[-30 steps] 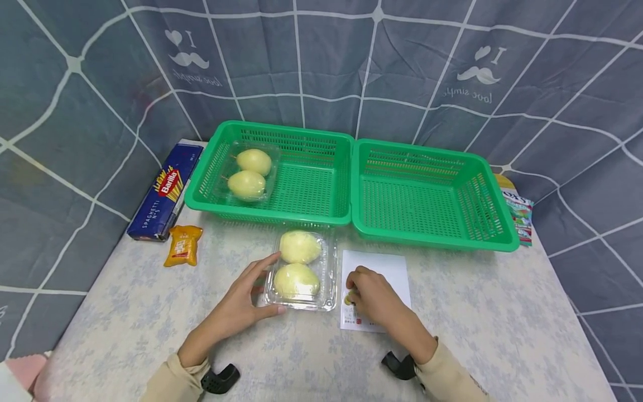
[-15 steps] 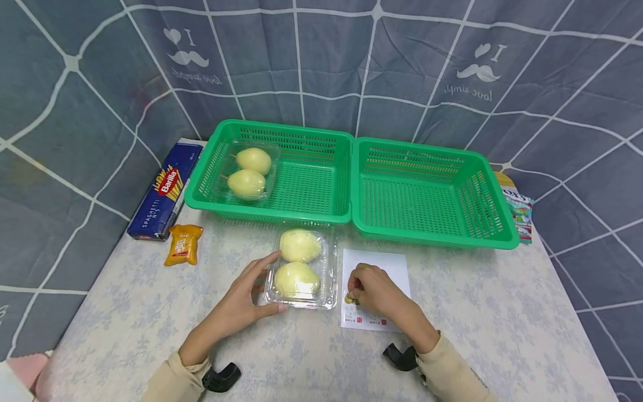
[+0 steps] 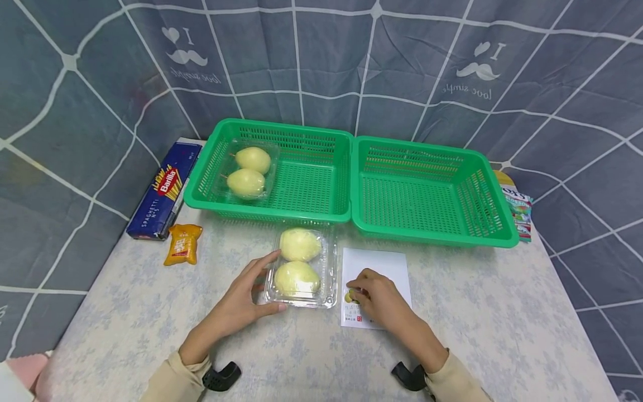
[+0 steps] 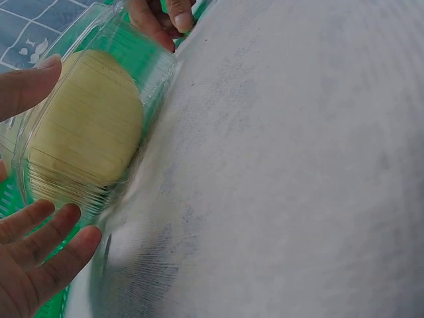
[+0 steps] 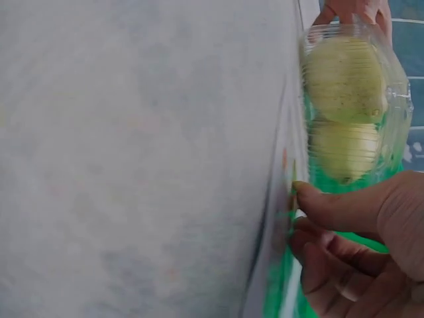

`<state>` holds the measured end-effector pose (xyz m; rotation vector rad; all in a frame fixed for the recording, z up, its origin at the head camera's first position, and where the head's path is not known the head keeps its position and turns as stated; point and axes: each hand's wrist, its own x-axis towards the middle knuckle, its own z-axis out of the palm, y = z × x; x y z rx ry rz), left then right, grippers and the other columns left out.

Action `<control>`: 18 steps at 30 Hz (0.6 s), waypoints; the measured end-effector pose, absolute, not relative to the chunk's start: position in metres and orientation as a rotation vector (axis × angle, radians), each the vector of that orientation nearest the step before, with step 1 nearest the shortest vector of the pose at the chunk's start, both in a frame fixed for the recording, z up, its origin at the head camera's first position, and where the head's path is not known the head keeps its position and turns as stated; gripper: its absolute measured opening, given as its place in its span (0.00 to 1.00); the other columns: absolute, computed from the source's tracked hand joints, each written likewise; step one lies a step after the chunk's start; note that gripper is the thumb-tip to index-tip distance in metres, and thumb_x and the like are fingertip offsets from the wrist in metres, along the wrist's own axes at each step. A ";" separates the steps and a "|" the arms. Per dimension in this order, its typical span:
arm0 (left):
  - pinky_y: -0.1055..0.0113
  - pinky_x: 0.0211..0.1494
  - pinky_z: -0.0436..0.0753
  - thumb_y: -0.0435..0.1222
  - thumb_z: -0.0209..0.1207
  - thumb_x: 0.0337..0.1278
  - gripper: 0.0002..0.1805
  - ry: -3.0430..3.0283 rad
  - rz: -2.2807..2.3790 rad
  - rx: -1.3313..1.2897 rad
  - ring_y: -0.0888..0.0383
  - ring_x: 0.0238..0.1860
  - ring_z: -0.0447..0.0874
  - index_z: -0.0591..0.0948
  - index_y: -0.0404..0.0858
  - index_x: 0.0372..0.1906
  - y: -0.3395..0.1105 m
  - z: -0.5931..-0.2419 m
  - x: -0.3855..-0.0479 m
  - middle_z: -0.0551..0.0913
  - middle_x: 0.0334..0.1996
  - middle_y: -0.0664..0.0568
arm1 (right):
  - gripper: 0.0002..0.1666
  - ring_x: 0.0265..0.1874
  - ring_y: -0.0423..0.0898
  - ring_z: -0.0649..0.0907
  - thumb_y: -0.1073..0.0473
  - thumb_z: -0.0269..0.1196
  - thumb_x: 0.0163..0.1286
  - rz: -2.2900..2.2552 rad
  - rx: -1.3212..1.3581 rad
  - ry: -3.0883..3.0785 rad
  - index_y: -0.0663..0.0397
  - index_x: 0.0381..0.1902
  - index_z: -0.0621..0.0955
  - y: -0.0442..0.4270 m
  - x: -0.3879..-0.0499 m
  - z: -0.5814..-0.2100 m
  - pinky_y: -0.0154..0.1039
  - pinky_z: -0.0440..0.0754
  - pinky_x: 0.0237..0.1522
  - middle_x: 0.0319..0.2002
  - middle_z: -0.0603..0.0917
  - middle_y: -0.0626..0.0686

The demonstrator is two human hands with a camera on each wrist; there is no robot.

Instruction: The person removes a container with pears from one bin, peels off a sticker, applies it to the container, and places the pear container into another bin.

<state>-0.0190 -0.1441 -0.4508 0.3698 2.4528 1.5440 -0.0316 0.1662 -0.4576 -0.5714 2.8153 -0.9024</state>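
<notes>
Head view puts the small yellow mark (image 3: 348, 297) near the left edge of the white sheet (image 3: 382, 262), just left of the fingertips of your right hand (image 3: 383, 301). Your thumb and forefinger are drawn close together there; you cannot tell whether they pinch anything, since the hand covers part of the mark and the right wrist view blurs the contact. The sheet lies flat on the surface (image 3: 311, 357), long side running away from you.

Just to its left, a narrow strip of surface between, sits the clear container (image 3: 329, 273) with two pale yellow fruits (image 3: 297, 279), one beyond the other, so its long axis runs roughly parallel to the sheet's. Your left hand (image 3: 236, 310) lies along the container's left side, fingers spread and gripping nothing firmly that shows. The key relation, as I judge it, is mark to container: leftward from your right fingers, with your left hand nearer the container. Behind stands the left green basket (image 3: 266, 212).
</notes>
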 end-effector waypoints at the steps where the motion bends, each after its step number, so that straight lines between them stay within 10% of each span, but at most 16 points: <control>1: 0.44 0.64 0.79 0.36 0.77 0.45 0.55 2.452 1.544 0.371 0.42 0.66 0.72 0.60 0.50 0.78 -0.144 -0.451 -0.019 0.67 0.71 0.44 | 0.09 0.28 0.34 0.75 0.66 0.69 0.64 -0.916 -0.575 2.818 0.58 0.43 0.89 0.166 -0.032 -0.459 0.29 0.75 0.31 0.34 0.83 0.47; 18: 0.43 0.64 0.79 0.36 0.78 0.45 0.55 2.449 1.544 0.367 0.43 0.66 0.72 0.60 0.52 0.78 -0.143 -0.453 -0.020 0.68 0.71 0.44 | 0.05 0.28 0.37 0.70 0.61 0.63 0.71 -1.035 -0.478 2.676 0.51 0.34 0.79 0.172 -0.044 -0.465 0.30 0.71 0.32 0.31 0.75 0.46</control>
